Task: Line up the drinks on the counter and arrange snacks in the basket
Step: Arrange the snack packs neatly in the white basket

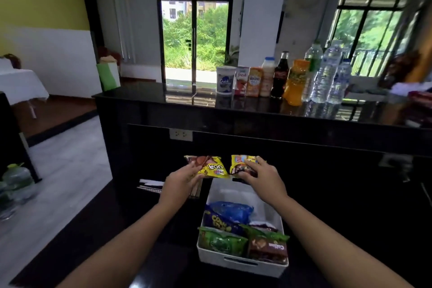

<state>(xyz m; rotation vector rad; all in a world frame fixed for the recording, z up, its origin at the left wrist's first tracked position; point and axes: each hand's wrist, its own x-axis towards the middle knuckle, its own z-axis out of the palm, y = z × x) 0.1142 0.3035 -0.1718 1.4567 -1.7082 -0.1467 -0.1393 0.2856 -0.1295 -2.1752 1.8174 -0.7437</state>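
A white basket (240, 264) stands on the low dark surface in front of me, with several snack packs in its near half: a blue bag (231, 211), a green pack (222, 242) and a brown pack (267, 249). My left hand (181, 180) holds a yellow snack pack (210, 167) above the basket's far left corner. My right hand (261, 177) grips a second yellow snack pack (242, 163) over the far end. On the raised counter (187, 98) several drinks stand in a row, from a white cup (225, 80) to water bottles (327, 75).
A wall socket (181, 135) sits below the counter edge. Straws or sticks (152, 186) lie left of the basket. More packets (418, 105) lie blurred at the counter's right end. A large water jug (16, 180) stands on the floor at left.
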